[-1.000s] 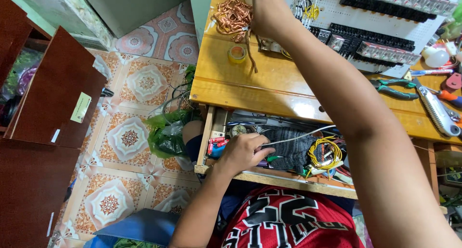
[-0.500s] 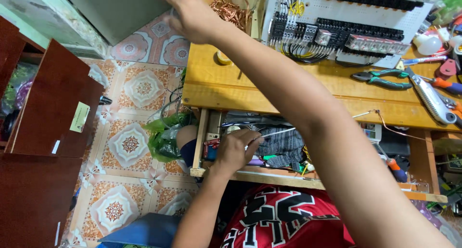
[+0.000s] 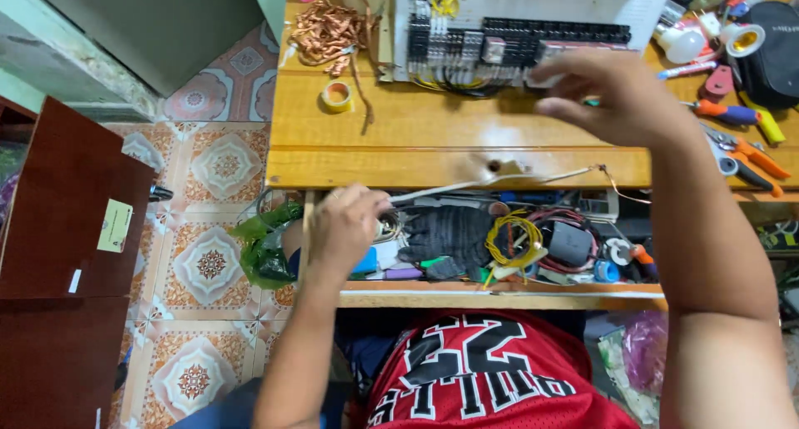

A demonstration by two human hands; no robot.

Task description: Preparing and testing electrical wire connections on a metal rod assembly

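Left hand [image 3: 345, 225] is down in the open drawer [image 3: 499, 294] under the near edge of the surface [image 3: 433, 146], at the drawer's left end. Fingers curled shut; looks like they pinch the near end of a thin white wire [image 3: 491, 182], but the contact point is hidden by the knuckles, so can't confirm the grip. The wire runs right from that hand along the surface's front edge, ending in a bare copper tip just below the right hand.

Drawer contents right of the left hand: black glove [image 3: 449, 233] just beside it, then a yellow wire coil [image 3: 512, 233], then a black box [image 3: 570, 244] with red wire around it.

On the surface, far left corner: pile of copper wire scraps [image 3: 329, 31], with a yellow tape roll [image 3: 336, 96] near it toward the front. Middle, far edge: white wiring panel [image 3: 533, 17] with black terminal blocks and bundled wires.

Right hand [image 3: 612, 92] hovers over the surface just in front of the panel's lower right corner, motion-blurred. Fingers loosely spread and bent, holding nothing visible. It sits above the wire's right end, not touching it.

Right edge of the surface: orange-handled pliers [image 3: 749, 158] and screwdrivers [image 3: 732, 113], well clear of both hands.
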